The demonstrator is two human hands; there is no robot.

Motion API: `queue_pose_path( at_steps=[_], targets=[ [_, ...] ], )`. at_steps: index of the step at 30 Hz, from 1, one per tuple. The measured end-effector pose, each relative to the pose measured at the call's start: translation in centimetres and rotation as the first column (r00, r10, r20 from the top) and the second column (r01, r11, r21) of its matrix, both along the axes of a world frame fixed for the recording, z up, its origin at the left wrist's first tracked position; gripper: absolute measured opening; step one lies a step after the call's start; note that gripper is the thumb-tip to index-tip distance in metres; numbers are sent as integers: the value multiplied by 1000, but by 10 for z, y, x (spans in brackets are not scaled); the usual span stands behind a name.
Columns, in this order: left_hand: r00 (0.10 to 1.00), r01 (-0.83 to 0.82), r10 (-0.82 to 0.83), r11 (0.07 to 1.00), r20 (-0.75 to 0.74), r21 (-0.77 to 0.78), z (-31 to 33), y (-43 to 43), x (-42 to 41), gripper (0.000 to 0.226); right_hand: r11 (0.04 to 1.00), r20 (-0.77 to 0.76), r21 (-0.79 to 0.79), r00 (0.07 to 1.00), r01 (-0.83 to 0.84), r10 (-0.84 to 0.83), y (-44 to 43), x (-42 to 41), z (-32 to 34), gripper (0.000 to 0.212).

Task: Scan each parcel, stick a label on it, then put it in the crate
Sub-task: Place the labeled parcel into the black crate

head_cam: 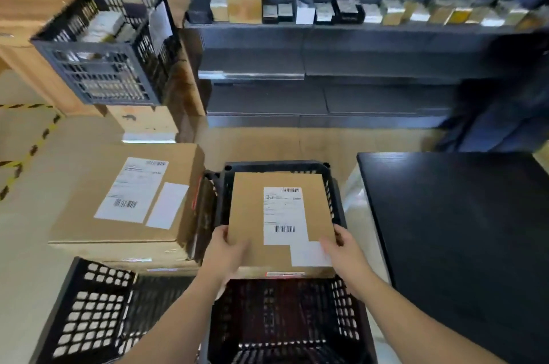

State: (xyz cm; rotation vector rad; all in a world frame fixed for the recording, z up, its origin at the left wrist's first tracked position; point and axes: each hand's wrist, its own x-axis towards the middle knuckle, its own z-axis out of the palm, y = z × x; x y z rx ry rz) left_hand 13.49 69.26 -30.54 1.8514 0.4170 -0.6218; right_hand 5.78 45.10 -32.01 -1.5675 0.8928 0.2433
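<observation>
From the head camera, we hold the parcel [252,209] over the black crate [276,166]. Our left hand [227,253] and right hand [344,250] curl round its near corners. The white label [282,215] faces up.
</observation>
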Motion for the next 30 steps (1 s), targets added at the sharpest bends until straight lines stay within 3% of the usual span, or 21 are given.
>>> queue_pose_path(
  at_steps=[6,19,25,28,30],
  targets=[
    [1000,10,-9,999,-29,48,-43,-22,40,55,996,-26,-89,1000,-15,13,-20,47,-34,40],
    [993,120,-118,972,-24,201,-78,-32,51,54,967,-107,-192,983,-170,152,-17,57,-66,61],
    [977,171,-202,939,76,300,-40,-38,51,48,912,-132,-306,961,-274,244,-17,58,-32,62],
    [916,290,-373,869,147,400,9,-55,50,44,889,-85,-358,959,-284,272,-16,58,12,57],
    [823,397,-538,774,182,493,50,-72,52,50,852,-49,-430,950,-298,308,-21,57,51,55]
  ],
)
